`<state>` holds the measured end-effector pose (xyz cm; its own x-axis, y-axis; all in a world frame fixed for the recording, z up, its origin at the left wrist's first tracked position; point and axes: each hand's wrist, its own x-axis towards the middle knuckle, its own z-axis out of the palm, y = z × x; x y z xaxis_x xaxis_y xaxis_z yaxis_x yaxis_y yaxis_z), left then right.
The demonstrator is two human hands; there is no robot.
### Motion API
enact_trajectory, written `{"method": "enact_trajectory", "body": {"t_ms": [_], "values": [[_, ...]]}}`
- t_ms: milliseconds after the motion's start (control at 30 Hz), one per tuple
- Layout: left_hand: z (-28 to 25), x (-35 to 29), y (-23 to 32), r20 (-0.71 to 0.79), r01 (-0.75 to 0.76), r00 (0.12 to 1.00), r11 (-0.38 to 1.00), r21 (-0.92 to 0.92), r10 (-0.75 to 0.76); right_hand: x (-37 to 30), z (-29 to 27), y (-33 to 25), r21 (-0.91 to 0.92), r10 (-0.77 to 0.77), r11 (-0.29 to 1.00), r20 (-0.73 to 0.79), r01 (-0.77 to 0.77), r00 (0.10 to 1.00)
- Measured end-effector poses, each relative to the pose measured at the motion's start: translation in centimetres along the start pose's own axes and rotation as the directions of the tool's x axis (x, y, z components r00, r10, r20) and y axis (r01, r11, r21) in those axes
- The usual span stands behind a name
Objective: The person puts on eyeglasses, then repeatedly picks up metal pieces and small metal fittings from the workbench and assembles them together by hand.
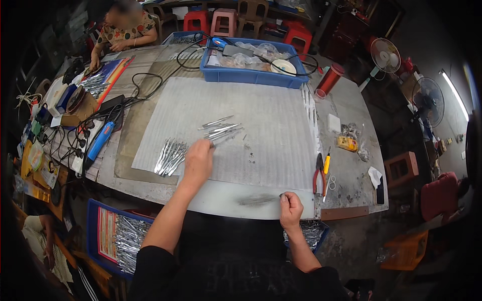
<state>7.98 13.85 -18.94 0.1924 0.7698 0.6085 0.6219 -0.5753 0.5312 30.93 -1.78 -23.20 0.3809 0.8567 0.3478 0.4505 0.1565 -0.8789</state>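
"Where are the slim silver tools?"

"A loose cluster [222, 132] lies on the pale foam sheet [273, 113], just beyond the left hand [199, 161]. A denser, fanned pile [171, 157] sits to that hand's left."

"Has the left one got hold of any?"

"I can't tell. Its fingers curl down at the cluster's near edge, and the back of the hand hides their tips."

"And the right hand [290, 208]?"

"Folded in, thumb pressed to the forefinger, over the glassy board [221, 194] beside a dark smudge [258, 199]. There's a dark spot at the fingertips; from here I can't say if it's something pinched."

"What would worry you?"

"The pointed ends. If the fingers close carelessly on crossed tools, one could prick, or drag its neighbours askew. A wrist swung left might knock the fanned pile out of line."

"Those small bits [251, 162] on the sheet?"

"Easily swept away by a sleeve or a sliding tool. And if that smudge is loose grime, a hand resting there could dirty the bright metal. The red-handled pliers [319, 175] lie well clear, on the bench [346, 198] to the right."
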Motion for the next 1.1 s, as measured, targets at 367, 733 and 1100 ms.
{"method": "enact_trajectory", "body": {"t_ms": [367,733,1100], "values": [[-0.5,-8.1,8.0,0.316,0.281,0.934,0.891,-0.356,-0.168,0.2,0.6,-1.7,0.332,0.217,0.911,0.120,-0.245,0.969],[0.1,-9.9,8.6,0.448,0.496,0.853,0.682,-0.538,-0.267,0.8,2.4,-4.0,0.609,0.310,0.679,0.267,-0.409,0.912],[0.6,-9.1,6.7,0.464,0.520,0.845,0.609,-0.599,-0.265,1.6,2.6,-3.8,0.366,0.228,0.859,0.352,-0.358,0.908]]}}
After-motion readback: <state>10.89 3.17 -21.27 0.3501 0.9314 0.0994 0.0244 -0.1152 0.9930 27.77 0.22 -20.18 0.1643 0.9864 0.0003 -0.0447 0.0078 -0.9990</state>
